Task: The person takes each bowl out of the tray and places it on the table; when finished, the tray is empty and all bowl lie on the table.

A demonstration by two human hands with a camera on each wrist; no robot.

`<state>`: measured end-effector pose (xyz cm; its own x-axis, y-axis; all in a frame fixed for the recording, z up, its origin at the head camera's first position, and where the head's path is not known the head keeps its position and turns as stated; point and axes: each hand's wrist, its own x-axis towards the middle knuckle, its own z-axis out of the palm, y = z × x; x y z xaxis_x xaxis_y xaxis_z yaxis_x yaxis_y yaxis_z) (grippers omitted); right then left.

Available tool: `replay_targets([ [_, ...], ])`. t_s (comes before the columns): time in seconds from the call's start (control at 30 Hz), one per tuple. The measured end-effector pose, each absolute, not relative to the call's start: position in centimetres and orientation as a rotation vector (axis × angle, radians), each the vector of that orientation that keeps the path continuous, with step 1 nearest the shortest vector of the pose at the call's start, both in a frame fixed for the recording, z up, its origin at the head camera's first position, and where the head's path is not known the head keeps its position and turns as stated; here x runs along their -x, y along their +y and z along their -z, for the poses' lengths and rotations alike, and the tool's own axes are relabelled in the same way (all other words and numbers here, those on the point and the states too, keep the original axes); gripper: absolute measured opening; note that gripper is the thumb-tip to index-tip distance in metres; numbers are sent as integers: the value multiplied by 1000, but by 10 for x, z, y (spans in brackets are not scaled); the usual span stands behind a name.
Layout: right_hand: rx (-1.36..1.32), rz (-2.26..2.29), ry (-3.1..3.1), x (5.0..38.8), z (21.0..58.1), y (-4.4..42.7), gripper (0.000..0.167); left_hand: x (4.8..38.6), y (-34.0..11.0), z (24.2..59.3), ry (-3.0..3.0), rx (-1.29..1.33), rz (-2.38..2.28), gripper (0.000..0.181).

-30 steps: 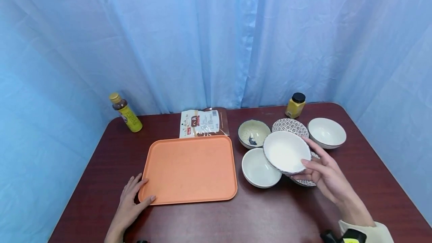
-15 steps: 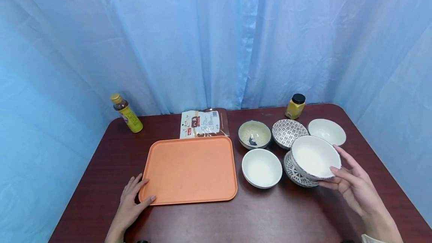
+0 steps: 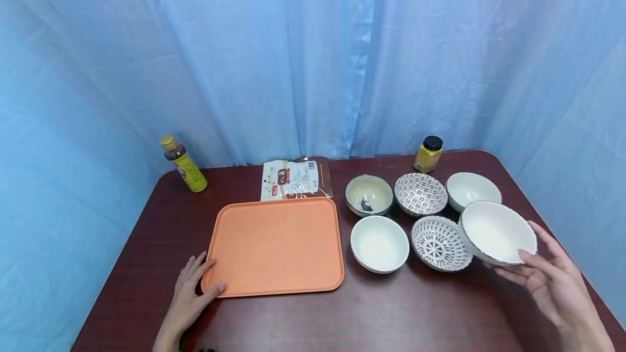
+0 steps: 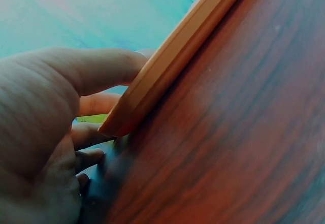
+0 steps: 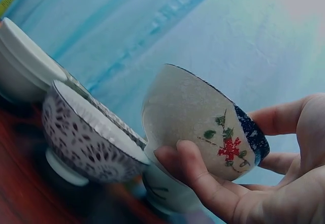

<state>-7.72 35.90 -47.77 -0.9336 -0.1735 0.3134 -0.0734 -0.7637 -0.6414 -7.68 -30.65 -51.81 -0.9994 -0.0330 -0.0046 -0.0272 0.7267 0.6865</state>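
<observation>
My right hand holds a white bowl by its right side, thumb at the rim and fingers beneath. In the right wrist view this bowl is tilted, showing a red flower and a dark blue speckled band. It is raised above the table, just right of a black-and-white patterned bowl. My left hand rests at the near left corner of an orange tray, thumb and forefinger touching its rim. In the left wrist view the thumb lies against the tray edge, partly hiding the other fingers.
Left of the patterned bowl stand a plain white bowl and a speckled bowl. Behind are another patterned bowl, a white bowl and a yellow jar. A food packet lies behind the tray; a bottle is far left.
My right hand has carried the held white bowl rightward and slightly nearer, from over the patterned bowls to beside them, uncovering both. The left hand and tray have stayed put.
</observation>
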Motion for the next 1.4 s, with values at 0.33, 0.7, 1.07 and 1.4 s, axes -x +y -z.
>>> replay_targets([
  [0.33,308,2963,1191,69,497,384,65,77,-307,519,-2937,-73,1167,69],
  [0.7,-10,2947,1317,68,521,398,63,76,-308,519,-2928,-55,1166,68],
  [1.07,-112,2919,1325,70,528,396,64,76,-307,518,-2932,-61,1165,69],
  [1.4,-133,2882,1422,70,532,391,69,77,-308,519,-2939,-65,1153,69],
])
